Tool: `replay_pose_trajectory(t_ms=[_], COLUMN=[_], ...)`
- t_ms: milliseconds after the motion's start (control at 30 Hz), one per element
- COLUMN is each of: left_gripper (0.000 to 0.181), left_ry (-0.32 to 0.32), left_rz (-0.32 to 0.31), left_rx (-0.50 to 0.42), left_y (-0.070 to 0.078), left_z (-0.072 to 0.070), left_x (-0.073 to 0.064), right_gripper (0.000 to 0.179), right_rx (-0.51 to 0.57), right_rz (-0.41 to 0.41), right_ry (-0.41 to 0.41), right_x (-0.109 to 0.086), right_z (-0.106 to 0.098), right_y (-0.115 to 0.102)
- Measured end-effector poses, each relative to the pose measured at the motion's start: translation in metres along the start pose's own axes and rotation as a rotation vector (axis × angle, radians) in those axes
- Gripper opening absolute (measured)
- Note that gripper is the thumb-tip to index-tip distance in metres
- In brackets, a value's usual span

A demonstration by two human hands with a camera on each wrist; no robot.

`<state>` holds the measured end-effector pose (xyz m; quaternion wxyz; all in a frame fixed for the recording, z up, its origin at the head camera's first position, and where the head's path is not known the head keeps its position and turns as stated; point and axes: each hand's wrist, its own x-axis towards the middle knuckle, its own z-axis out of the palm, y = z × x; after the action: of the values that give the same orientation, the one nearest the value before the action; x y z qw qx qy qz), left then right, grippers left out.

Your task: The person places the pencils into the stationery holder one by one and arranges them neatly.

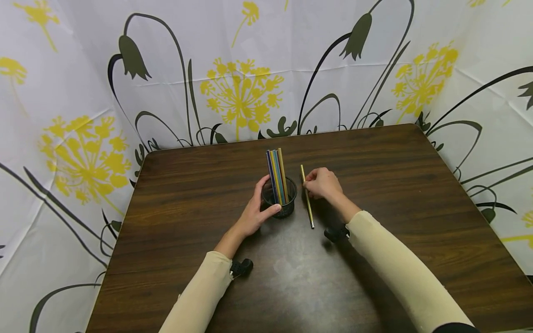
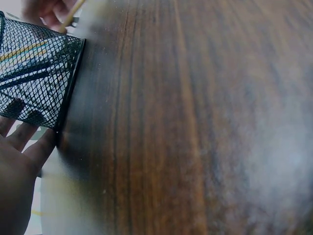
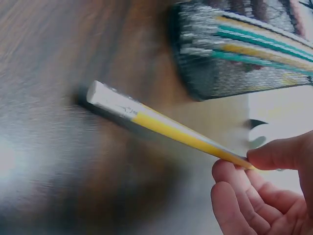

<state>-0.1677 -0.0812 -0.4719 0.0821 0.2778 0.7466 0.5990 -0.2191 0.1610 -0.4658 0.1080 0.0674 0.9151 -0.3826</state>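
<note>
A black mesh pencil cup [image 1: 286,211] stands upright on the table with several colored pencils [image 1: 276,178] leaning in it. My left hand [image 1: 254,212] holds the cup from its left side, thumb at the near side and fingers around the far side. In the left wrist view, fingertips lie against the mesh [image 2: 41,73]. Just right of the cup, my right hand [image 1: 324,184] pinches a yellow pencil [image 3: 171,131] between thumb and fingers near its far end. The pencil's pale end [image 3: 110,98] points down toward the table, apart from the cup.
The brown wood-grain table [image 1: 187,208] extends around both hands. Behind it and at the sides hangs a white curtain [image 1: 258,46] with yellow and dark green flowers. Small black wrist cameras [image 1: 242,267] sit on the sleeves.
</note>
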Motion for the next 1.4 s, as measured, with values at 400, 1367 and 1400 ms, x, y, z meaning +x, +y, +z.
replay_pose_trajectory(t_ms=[400, 1367, 1400], left_gripper=[0.082, 0.082, 0.082], left_ry=[0.003, 0.008, 0.008], left_rz=[0.007, -0.003, -0.005], left_rx=[-0.013, -0.005, -0.003], left_y=[-0.019, -0.035, -0.035], left_z=[0.001, 0.001, 0.001], left_x=[0.001, 0.003, 0.003], right_gripper=[0.015, 0.011, 0.010], right_rx=[0.126, 0.147, 0.133], right_rz=[-0.342, -0.489, -0.484], right_ry=[0.350, 0.230, 0.228], right_x=[-0.029, -0.040, -0.040], right_z=[-0.047, -0.007, -0.005], right_y=[-0.051, -0.066, -0.065])
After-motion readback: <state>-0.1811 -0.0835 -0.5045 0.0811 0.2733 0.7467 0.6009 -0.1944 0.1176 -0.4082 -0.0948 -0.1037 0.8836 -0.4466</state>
